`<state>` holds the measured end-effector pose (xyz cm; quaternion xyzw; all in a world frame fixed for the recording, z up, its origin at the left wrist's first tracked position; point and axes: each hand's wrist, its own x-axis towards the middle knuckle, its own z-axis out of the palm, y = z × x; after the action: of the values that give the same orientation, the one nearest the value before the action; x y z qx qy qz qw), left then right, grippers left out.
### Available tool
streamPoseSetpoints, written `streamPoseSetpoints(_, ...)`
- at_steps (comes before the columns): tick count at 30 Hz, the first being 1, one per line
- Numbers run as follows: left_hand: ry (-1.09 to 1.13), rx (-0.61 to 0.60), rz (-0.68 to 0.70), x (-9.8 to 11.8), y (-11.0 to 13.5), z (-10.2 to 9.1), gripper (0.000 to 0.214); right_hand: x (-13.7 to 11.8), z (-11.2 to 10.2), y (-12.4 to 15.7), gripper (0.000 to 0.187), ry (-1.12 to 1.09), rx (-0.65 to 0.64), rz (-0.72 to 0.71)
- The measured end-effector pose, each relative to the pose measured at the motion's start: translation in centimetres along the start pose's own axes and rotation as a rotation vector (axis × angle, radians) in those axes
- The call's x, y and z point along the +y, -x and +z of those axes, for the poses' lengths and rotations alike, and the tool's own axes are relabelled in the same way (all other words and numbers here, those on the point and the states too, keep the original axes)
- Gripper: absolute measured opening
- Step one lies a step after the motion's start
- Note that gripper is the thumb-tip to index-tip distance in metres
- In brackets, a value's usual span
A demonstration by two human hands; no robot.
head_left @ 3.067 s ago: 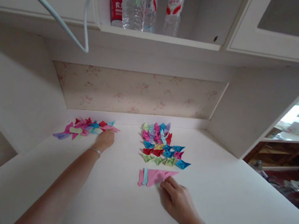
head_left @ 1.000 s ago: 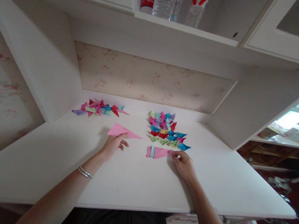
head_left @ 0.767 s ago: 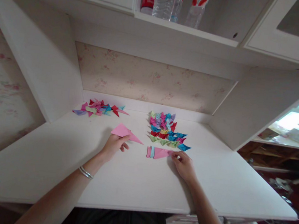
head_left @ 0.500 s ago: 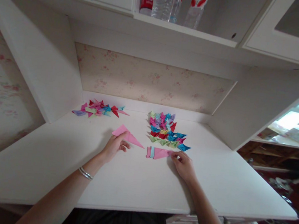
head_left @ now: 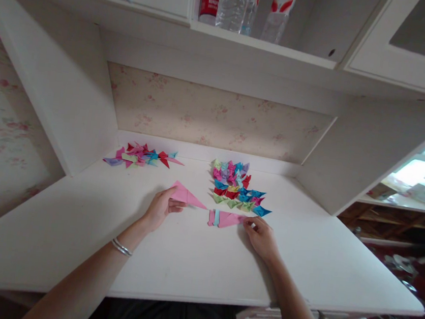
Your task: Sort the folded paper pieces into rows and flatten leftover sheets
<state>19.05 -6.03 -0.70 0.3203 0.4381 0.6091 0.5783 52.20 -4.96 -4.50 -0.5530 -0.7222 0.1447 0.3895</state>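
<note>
White desk point(head_left: 186, 259), floral panel point(head_left: 217, 114) at 12 o'clock; open cupbd. point(head_left: 266, 46) above w/ bottles point(head_left: 233, 5). L hand point(head_left: 160, 209) grips pink paper triangle point(head_left: 186, 196) at its 2 o'clock; R hand point(head_left: 262, 236) pinches tip of pink-&-blue folded strip point(head_left: 229, 219) at its 10. Paper pile point(head_left: 140, 156) approx. desk's 11.

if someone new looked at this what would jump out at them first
Most likely the bright multicoloured cluster of folded paper pieces, right of centre toward the back of the white desk. Then the pink paper triangle in the left hand, and the looser heap of colourful paper at the desk's back left.
</note>
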Motion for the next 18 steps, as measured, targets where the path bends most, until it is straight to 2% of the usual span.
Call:
streamPoseSetpoints(2,-0.006,-0.018,-0.003,0.03,-0.06,-0.08,0.034,-0.06,-0.03,0.01,0.027,0.002,0.005,-0.004)
streamPoseSetpoints(8,-0.227,-0.046,0.134,0.07,0.17,-0.14,0.036,-0.12,-0.01,-0.02,0.027,0.010,0.005,-0.009)
streamPoseSetpoints(14,-0.357,-0.007,0.104,0.32,0.38,0.03,0.038,0.12,-0.01,-0.14,0.026,0.011,0.006,-0.010)
streamPoseSetpoints(18,-0.421,-0.079,0.036,0.17,0.51,0.13,0.034,0.15,-0.04,-0.14,0.025,0.013,0.018,-0.002)
